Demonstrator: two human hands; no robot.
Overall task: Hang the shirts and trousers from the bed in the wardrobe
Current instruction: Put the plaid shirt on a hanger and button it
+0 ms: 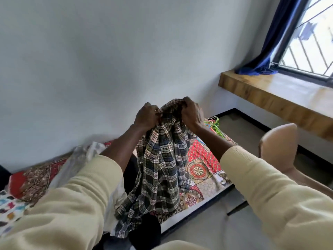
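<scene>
Both fists are bunched into the top of a checked shirt (162, 159), left hand (146, 116) and right hand (191, 112) close together, holding it up so it drapes down over the patterned bed (201, 159), coloured hangers (214, 124) lying beyond

Matt woven plaid cloth shirt (162, 159)

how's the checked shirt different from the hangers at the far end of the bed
The checked shirt is held up in both hands and hangs loose over the bed; the hangers lie untouched in a pile. The shirt is dark plaid cloth; the hangers are bright green and pink.
</scene>
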